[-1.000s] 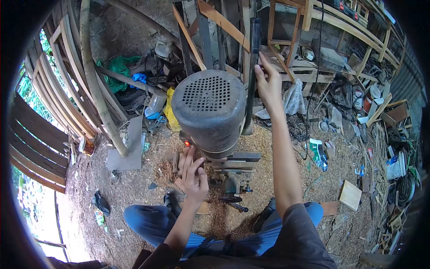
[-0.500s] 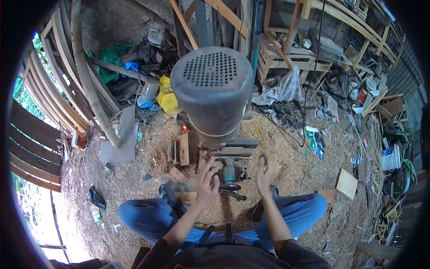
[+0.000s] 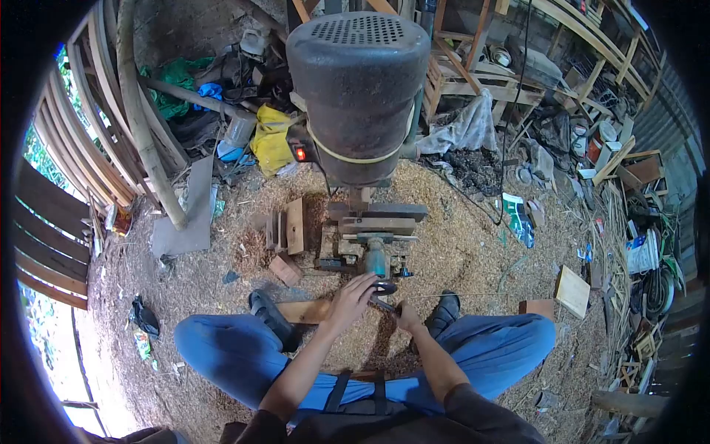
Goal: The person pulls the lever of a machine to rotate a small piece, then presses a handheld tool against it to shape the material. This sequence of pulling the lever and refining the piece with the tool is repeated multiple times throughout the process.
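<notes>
In front of me stands a machine with a dark motor housing (image 3: 358,96), its vented top facing up. Below it, a wooden piece (image 3: 379,226) lies across the vise, beside darker bars. The vise has a green body (image 3: 376,260) and a black handwheel (image 3: 384,288) on my side. My left hand (image 3: 349,301) is closed over the left side of the handwheel, its fingertips partly hidden. My right hand (image 3: 409,318) is wrapped round the end of a dark crank handle (image 3: 384,304) just below the wheel.
Wood blocks (image 3: 295,226) lie left of the vise on the sawdust-covered floor (image 3: 473,259). A red light glows on a switch box (image 3: 300,154) at the motor's side. A black cable (image 3: 504,170) hangs at right. My feet flank the machine; a pale board (image 3: 572,291) lies farther right.
Both hands were raised apart either side of the vise; they have come down and inward onto the handwheel and crank handle. The view has shifted, showing more of the vise.
</notes>
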